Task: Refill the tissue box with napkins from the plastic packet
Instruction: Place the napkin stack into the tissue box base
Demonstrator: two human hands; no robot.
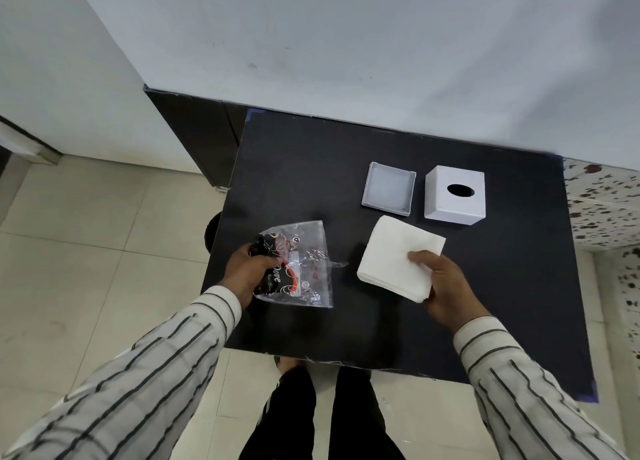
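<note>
My right hand (445, 286) grips a square stack of white napkins (394, 255) by its near right corner, just above the black table (485, 303). My left hand (247, 272) holds the clear plastic packet (304, 269) with black and red print; it looks flat and emptied. At the back right stands the white cube tissue box cover (455, 194), oval slot facing up. Its shallow white base tray (388, 189) lies open to the left of the cover.
The table's left edge runs close to my left hand, and its near edge is in front of my legs. A pale wall rises behind the table. Tiled floor lies to the left; a speckled surface (602, 203) borders the right.
</note>
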